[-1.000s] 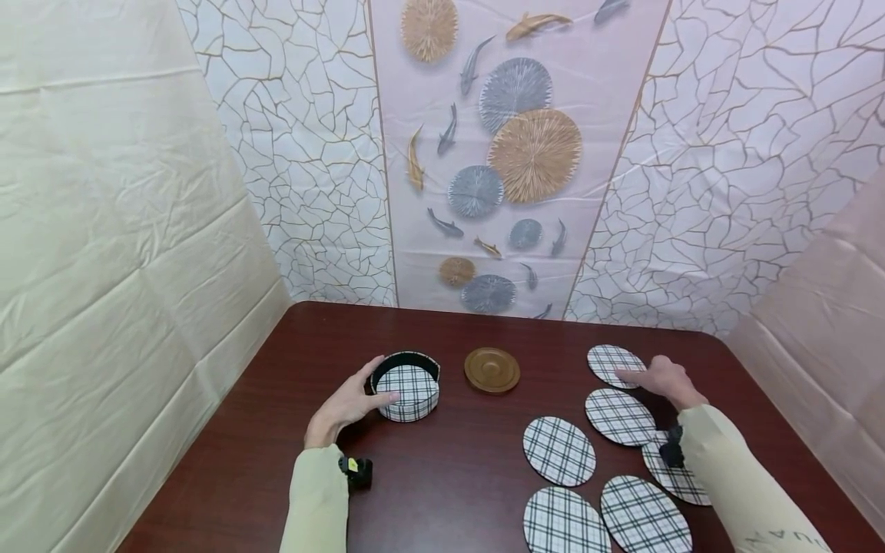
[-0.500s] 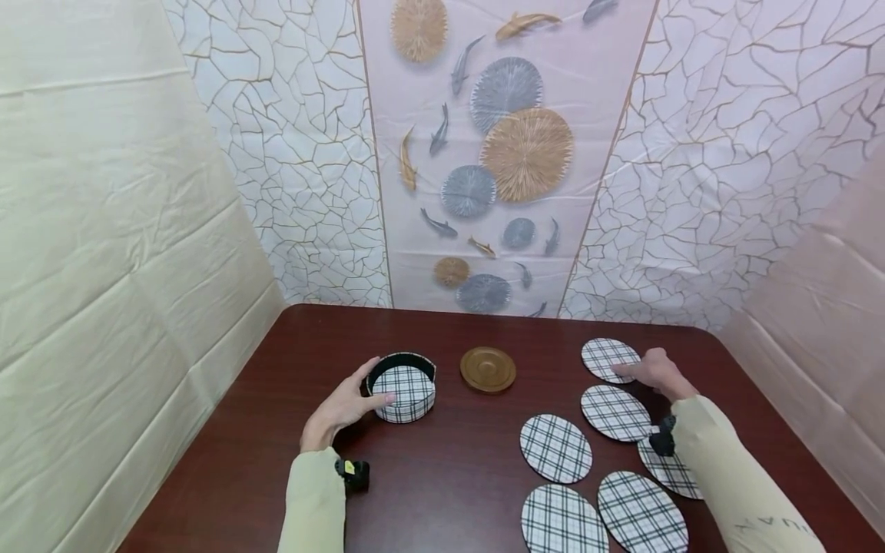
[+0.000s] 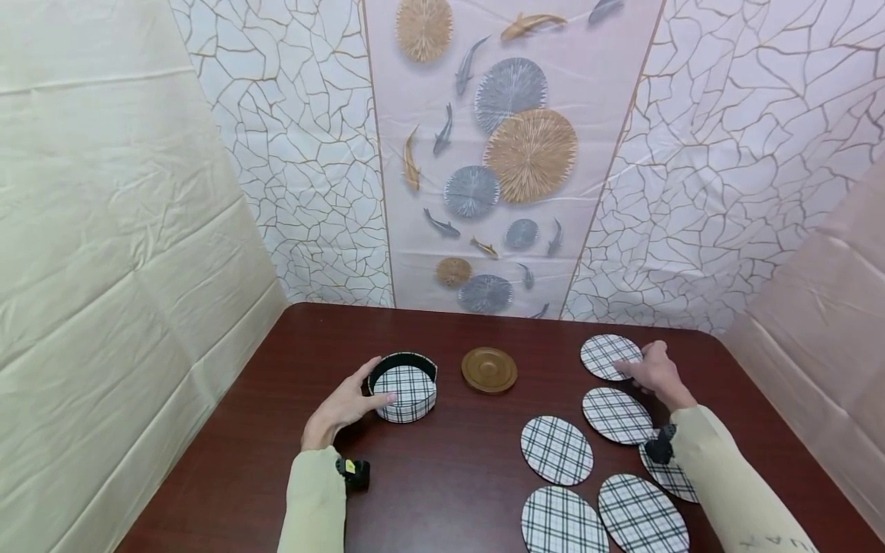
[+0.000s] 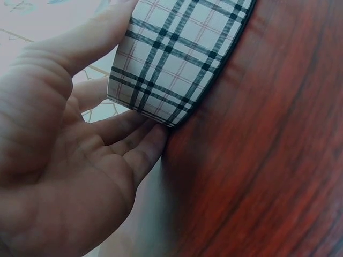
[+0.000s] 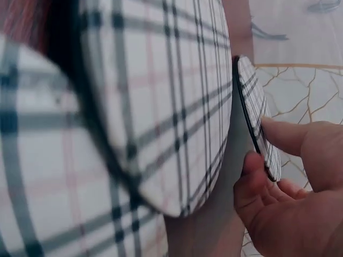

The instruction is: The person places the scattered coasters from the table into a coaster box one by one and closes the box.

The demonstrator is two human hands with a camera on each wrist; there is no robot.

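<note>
A round plaid coaster holder (image 3: 408,412) with a dark inner wall stands left of the table's middle, a plaid coaster (image 3: 403,380) showing inside it. My left hand (image 3: 346,405) grips its left side, thumb at the front and fingers behind. In the left wrist view the plaid wall of the holder (image 4: 166,59) rests on the table against those fingers. At the far right, my right hand (image 3: 658,372) pinches the edge of the farthest plaid coaster (image 3: 604,355). The right wrist view puts the thumb on top of this coaster (image 5: 252,91), with curled fingers at its underside edge.
Several more plaid coasters lie flat nearer on the right, among them one coaster (image 3: 617,415) just below my right hand and one (image 3: 556,450) farther left. A round brown lid-like disc (image 3: 488,370) lies between the holder and the coasters. Fabric walls (image 3: 332,230) border the table.
My right hand has gone from a finger resting on the far coaster to thumb and fingers at its right edge. The left hand and holder stay put.
</note>
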